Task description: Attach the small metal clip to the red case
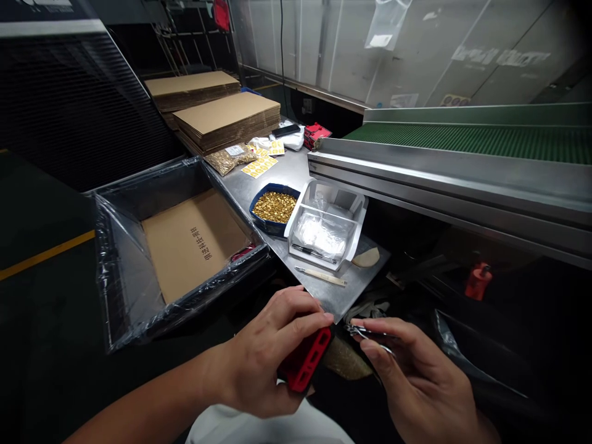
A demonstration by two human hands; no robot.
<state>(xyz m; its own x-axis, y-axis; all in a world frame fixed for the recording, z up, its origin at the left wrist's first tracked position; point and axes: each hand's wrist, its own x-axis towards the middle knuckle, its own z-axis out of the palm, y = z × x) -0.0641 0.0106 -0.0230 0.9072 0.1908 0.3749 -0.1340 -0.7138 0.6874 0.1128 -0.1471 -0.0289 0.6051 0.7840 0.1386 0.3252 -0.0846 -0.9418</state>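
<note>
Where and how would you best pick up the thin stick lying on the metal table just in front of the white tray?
Pinch the stick near its middle, coming from above with fingers across its width. It lies flat and free on the table, slanting from the left toward the front edge, apart from the tray. Both hands are busy: left hand holds a red part, right hand tweezers.
</note>
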